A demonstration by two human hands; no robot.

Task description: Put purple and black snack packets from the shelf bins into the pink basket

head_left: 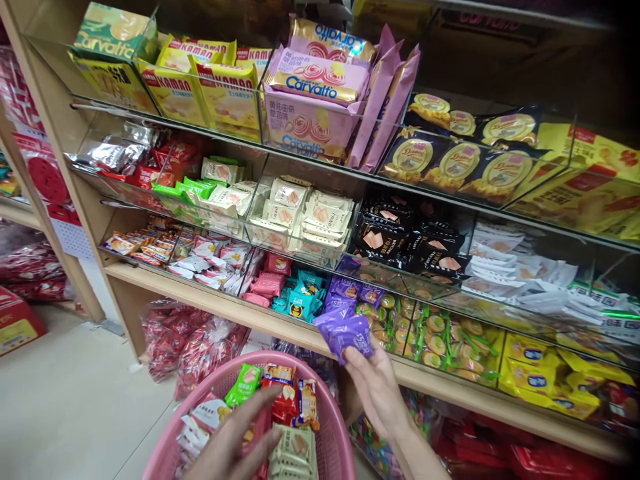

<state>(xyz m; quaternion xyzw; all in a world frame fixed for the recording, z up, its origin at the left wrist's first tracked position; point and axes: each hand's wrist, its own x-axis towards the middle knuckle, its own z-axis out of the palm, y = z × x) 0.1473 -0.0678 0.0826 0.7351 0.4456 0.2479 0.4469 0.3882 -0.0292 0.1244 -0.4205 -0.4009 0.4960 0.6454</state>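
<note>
My right hand (370,377) grips purple snack packets (345,332) just in front of the lowest shelf row, below the compartment of matching purple packets (346,291). My left hand (237,433) is over the pink basket (332,407), its fingers stretched out and apart, with nothing seen in them. Inside the basket lie a green packet (243,385), cream wafer packets (294,450), red and orange packets, and white ones at the left. The left hand hides part of the contents.
Clear-fronted shelf bins (300,243) hold wrapped snacks in several rows. Teal packets (300,295) and green-yellow packets (430,337) flank the purple ones. Bags of red packets (175,333) lie under the wooden shelf edge (450,393). A red box (19,320) stands on the floor at left.
</note>
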